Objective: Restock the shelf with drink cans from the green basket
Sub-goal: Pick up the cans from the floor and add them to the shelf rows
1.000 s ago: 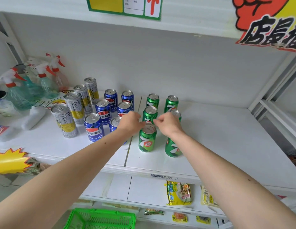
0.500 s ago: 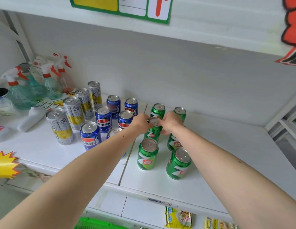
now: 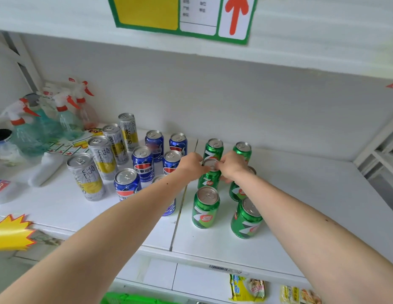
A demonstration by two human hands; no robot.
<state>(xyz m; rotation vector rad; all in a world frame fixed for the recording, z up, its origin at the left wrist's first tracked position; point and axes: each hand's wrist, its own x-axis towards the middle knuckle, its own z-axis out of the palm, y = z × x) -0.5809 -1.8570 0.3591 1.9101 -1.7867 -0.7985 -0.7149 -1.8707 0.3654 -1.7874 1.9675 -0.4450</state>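
Several green cans stand in two columns on the white shelf (image 3: 300, 216). My left hand (image 3: 190, 166) and my right hand (image 3: 232, 165) both pinch the top rim of the middle green can (image 3: 209, 179) in the left column. Behind it stands another green can (image 3: 213, 148), and in front a third (image 3: 205, 208). My right wrist partly hides the right column's middle can (image 3: 238, 191). A sliver of the green basket (image 3: 129, 299) shows at the bottom edge.
Blue cola cans (image 3: 142, 163) and tall silver-and-yellow cans (image 3: 102, 157) stand left of the green ones. Spray bottles (image 3: 66, 119) crowd the back left corner. Snack packets (image 3: 248, 288) lie on the lower shelf. A sign with a red arrow (image 3: 236, 14) hangs above.
Both hands moved back from the front green cans to the middle can of the left column and closed on its top. The view tilted up and the basket slid almost out of sight.
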